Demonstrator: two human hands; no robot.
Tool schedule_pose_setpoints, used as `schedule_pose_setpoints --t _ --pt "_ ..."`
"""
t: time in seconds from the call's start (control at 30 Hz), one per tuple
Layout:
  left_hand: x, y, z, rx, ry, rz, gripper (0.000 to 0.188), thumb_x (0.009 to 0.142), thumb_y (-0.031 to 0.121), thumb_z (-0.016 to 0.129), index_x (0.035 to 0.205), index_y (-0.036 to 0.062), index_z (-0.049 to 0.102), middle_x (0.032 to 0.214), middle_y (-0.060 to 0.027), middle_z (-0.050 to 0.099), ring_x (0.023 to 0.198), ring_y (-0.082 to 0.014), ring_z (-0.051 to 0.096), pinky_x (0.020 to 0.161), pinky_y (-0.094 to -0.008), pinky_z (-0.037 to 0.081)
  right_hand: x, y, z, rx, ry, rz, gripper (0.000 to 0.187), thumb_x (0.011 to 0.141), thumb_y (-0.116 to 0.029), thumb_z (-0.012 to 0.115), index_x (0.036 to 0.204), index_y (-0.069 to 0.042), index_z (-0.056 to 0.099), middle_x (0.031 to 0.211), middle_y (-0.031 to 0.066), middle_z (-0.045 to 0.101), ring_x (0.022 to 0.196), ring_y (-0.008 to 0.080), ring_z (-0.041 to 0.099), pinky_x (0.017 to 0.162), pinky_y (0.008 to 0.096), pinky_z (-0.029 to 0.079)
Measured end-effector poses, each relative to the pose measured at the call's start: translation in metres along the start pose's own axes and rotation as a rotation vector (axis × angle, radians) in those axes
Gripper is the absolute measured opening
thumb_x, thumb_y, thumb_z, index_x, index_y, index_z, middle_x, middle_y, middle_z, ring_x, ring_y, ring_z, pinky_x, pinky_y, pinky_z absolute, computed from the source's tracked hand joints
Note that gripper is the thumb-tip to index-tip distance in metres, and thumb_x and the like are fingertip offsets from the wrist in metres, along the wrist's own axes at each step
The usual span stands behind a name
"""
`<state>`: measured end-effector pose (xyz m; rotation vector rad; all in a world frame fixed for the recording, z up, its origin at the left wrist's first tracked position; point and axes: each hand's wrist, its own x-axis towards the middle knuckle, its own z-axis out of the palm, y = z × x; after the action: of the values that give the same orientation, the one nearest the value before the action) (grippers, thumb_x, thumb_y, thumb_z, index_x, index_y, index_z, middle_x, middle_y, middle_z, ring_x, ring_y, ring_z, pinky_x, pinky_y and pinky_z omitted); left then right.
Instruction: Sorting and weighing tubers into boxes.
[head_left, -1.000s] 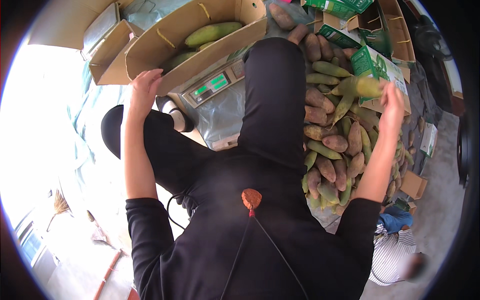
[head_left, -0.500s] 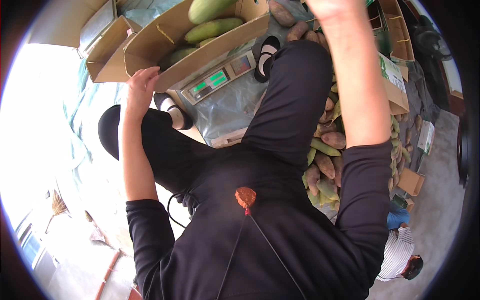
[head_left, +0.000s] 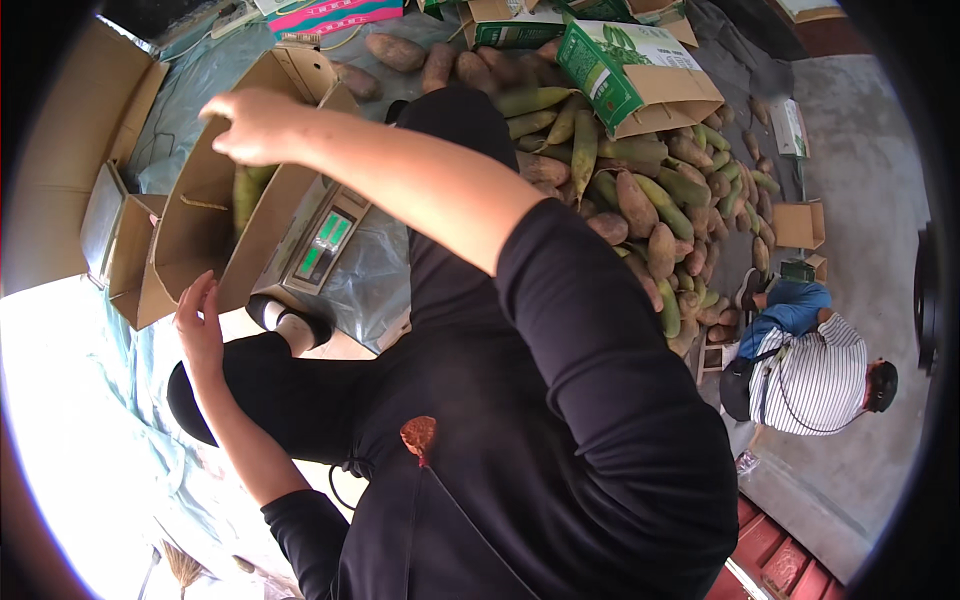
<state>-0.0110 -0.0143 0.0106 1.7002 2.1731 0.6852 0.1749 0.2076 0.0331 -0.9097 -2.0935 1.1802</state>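
Observation:
A long cardboard box (head_left: 222, 270) stands at the left on a weighing scale (head_left: 322, 240) with a lit green display. Inside it lie long green vegetables (head_left: 252, 192), radish- or gourd-like, partly hidden by the box wall. Over the box's opening hangs my right hand (head_left: 255, 125), thumb and fingers apart and slightly bent; nothing shows in its grip. My left hand (head_left: 200, 325) rests its outstretched fingertips at the near end of the box. It holds nothing.
Right of my legs spreads a heap of brown tubers (head_left: 637, 205) and green vegetables. A green-and-white carton (head_left: 640, 75) lies on its far side. A person in a striped shirt (head_left: 812, 380) sits at the right. More cardboard (head_left: 65, 150) stands at the far left.
My right hand has swung from the far right to above the box at the left. The view has turned, bringing more of the heap and the seated person into sight. My left hand stays by the box.

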Motion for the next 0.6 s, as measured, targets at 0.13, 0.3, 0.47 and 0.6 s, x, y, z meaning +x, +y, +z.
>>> schedule_pose_setpoints --t 0.13,0.3,0.47,0.6 --pt "0.001 0.011 -0.003 -0.002 0.028 -0.054 0.022 0.089 0.004 0.057 0.109 0.0023 0.065 0.097 -0.0119 0.066 0.093 -0.0212 0.064 0.082 -0.031 0.049 0.003 0.006 -0.076 0.016 -0.019 -0.04 0.046 0.082 -0.026 0.062 0.122 -0.005 0.058 0.112 0.0142 0.064 0.103 0.0206 0.061 0.089 0.0304 0.047" --pt "0.006 0.016 -0.001 -0.014 0.063 -0.079 0.022 0.089 0.006 0.057 0.11 0.0032 0.065 0.098 -0.0116 0.066 0.094 -0.0208 0.064 0.083 -0.0314 0.049 -0.007 0.025 -0.146 0.258 0.284 0.122 0.022 0.087 -0.012 0.058 0.101 0.003 0.063 0.083 0.0063 0.065 0.075 0.0134 0.06 0.066 0.0263 0.046" --pt "0.0 0.013 -0.003 -0.005 0.092 -0.109 0.023 0.087 0.005 0.057 0.109 0.0043 0.066 0.099 -0.0112 0.066 0.095 -0.0216 0.063 0.084 -0.0323 0.048 -0.011 0.036 -0.151 0.379 0.227 0.324 0.017 0.088 -0.014 0.058 0.098 -0.001 0.063 0.073 0.0029 0.059 0.061 0.0118 0.052 0.052 0.0261 0.04" --pt "0.002 0.011 -0.002 0.044 0.106 -0.126 0.023 0.087 0.005 0.057 0.109 0.0045 0.066 0.1 -0.0113 0.065 0.097 -0.0226 0.062 0.085 -0.0332 0.048 -0.005 0.052 -0.141 0.3 0.184 0.313 0.017 0.087 -0.015 0.059 0.097 -0.002 0.064 0.073 0.0028 0.058 0.06 0.0116 0.051 0.051 0.0259 0.04"
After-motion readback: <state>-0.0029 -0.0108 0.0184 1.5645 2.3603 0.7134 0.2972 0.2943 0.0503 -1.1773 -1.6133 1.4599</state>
